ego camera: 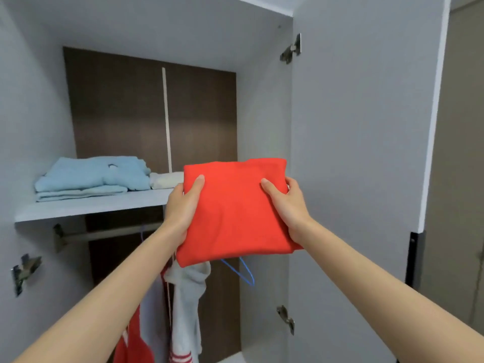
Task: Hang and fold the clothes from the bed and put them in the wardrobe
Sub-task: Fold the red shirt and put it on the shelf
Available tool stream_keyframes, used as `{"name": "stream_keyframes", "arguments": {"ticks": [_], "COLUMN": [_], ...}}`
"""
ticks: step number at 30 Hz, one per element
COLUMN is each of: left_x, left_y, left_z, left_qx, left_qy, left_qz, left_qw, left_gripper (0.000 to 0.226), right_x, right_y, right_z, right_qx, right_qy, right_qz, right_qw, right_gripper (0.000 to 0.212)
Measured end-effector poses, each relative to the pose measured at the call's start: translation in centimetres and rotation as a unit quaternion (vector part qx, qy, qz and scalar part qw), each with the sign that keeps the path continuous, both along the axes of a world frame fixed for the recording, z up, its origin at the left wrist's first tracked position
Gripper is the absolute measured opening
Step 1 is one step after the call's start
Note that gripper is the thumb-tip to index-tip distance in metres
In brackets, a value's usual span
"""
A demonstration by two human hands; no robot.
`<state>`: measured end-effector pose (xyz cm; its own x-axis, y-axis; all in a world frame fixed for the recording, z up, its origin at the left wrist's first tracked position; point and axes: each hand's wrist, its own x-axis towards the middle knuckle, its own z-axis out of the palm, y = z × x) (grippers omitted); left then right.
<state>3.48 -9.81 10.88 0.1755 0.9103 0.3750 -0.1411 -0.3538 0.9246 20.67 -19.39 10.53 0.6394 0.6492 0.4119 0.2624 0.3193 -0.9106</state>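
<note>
You hold the folded red garment [235, 213] w/ both hands at the open wardrobe [262, 113], level w/ its shelf [91, 205]; left hand [183, 203] & right hand [285, 205] grip its sides, thumbs on top, fingers under. On the shelf: light-blue folded stack [94, 176], white folded item [167, 180] beside it. Below, on the rail [110, 234]: white garment [187, 305], red one [133, 341], blue hanger [243, 273].

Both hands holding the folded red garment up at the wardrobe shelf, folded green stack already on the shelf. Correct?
One slip: the folded stack on the shelf is light blue, not green, as the head view shows. The rest holds: left hand and right hand both grip the folded red garment at shelf height.
</note>
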Motion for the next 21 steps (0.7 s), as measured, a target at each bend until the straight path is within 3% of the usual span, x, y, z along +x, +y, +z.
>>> {"name": "stream_keyframes", "arguments": {"ticks": [6, 11, 21], "left_x": [5.3, 9.7, 18.1], "left_y": [6.5, 12.1, 26.6], "left_z": [5.2, 7.3, 9.1], "left_qx": [0.009, 0.005, -0.07], "left_qy": [-0.013, -0.01, 0.101], "left_qz": [0.028, 0.029, -0.046], "left_qw": [0.999, 1.0, 0.991], "left_gripper": [0.038, 0.033, 0.048], "right_x": [6.3, 11.0, 20.0], "right_y": [7.4, 13.5, 27.3], "right_z": [6.2, 9.0, 10.4], "right_qx": [-0.003, -0.014, -0.074], "right_qy": [-0.03, -0.086, -0.197], "right_qz": [0.05, 0.027, -0.053], "right_qw": [0.998, 0.996, 0.976], "right_gripper": [0.062, 0.064, 0.067]}}
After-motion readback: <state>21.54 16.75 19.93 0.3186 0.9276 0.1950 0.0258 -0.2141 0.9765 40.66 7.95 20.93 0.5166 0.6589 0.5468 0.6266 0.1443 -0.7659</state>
